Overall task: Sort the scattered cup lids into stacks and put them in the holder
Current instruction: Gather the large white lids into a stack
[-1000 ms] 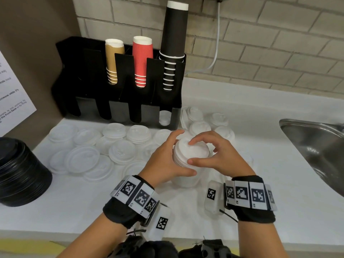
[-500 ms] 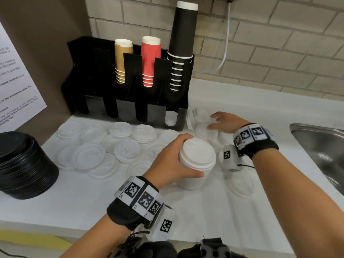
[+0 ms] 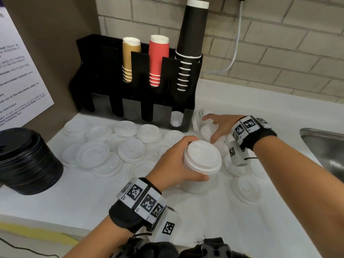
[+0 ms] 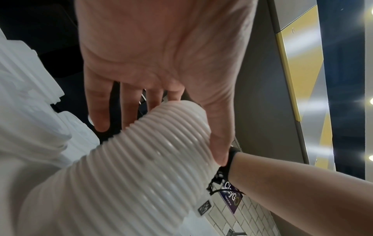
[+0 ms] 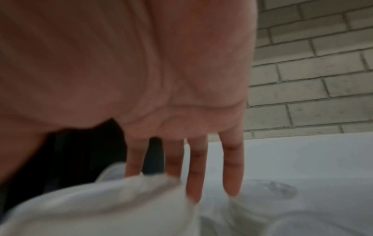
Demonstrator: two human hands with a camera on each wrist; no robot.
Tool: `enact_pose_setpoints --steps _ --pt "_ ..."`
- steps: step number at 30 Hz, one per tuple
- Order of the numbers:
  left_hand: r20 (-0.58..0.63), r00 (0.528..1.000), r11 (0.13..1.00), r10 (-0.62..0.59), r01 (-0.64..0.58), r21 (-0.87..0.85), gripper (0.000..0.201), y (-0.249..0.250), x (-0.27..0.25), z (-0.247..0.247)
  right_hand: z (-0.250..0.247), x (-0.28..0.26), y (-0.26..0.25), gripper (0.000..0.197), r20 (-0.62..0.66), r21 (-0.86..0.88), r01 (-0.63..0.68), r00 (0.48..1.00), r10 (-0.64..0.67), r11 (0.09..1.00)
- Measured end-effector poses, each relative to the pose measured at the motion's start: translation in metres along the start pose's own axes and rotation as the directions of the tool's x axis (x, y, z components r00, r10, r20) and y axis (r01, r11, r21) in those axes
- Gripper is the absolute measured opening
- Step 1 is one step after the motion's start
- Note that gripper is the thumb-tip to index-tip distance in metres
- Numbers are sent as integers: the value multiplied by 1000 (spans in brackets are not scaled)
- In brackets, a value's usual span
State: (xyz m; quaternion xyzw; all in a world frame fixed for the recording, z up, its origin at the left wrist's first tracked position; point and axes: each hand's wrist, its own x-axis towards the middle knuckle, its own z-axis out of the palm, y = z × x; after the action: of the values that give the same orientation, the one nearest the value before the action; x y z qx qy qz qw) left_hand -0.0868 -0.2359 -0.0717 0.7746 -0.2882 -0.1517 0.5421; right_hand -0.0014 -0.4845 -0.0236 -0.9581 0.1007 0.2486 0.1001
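My left hand (image 3: 193, 159) grips a tall stack of white lids (image 3: 206, 155) standing on the counter; in the left wrist view the ribbed stack (image 4: 121, 183) sits between thumb and fingers (image 4: 101, 111). My right hand (image 3: 209, 129) reaches over a small white lid (image 3: 203, 135) beside the right end of the black holder (image 3: 188, 118). Its fingers (image 5: 194, 172) are straight and spread above the blurred lid (image 5: 101, 207). Several clear lids (image 3: 93, 153) lie scattered in front of the holder. One slot holds a few lids (image 3: 176, 119).
Brown (image 3: 130, 58), red (image 3: 158, 58) and black cups (image 3: 191, 43) stand in the holder's upper slots. A black lid stack (image 3: 28, 161) sits at the left. A steel sink (image 3: 325, 146) is at the right. More lids (image 3: 245, 189) lie under my right forearm.
My right hand left the top of the stack and reached back right to the lids beside the holder. My left hand kept its grip on the stack.
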Motion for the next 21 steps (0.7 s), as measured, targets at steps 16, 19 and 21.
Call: enact_pose_setpoints --steps 16,19,21 --pt "-7 1000 1000 -7 7 6 82 1 2 2 27 16 1 76 -153 -102 -82 986 66 991" --pt "-5 1000 1000 -10 10 9 83 2 2 2 24 15 0 73 -157 -115 -94 985 75 989" --pt "-3 1000 1000 -9 9 11 84 2 3 2 17 8 0 70 -180 -89 -103 980 85 991"
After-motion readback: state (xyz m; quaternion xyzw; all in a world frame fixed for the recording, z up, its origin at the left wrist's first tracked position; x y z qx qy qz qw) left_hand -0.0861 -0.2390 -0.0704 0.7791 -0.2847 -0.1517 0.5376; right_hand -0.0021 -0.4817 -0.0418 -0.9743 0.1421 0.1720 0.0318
